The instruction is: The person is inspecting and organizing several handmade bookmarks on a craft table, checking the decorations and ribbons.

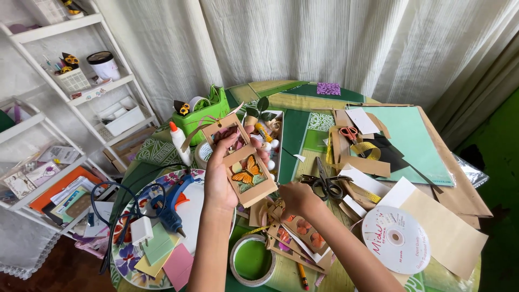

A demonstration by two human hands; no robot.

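Two scissors (325, 183), one glue gun (172, 208), one pencil (302, 276).

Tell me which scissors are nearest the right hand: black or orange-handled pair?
The black scissors, lying just beside the right hand. The orange-handled scissors lie farther back on the brown paper.

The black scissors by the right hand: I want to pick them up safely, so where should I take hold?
Probably grip the scissors by the black loop handles, coming from the near side beside the right hand. The blades point away toward the curtain, and the handles lie nearest.
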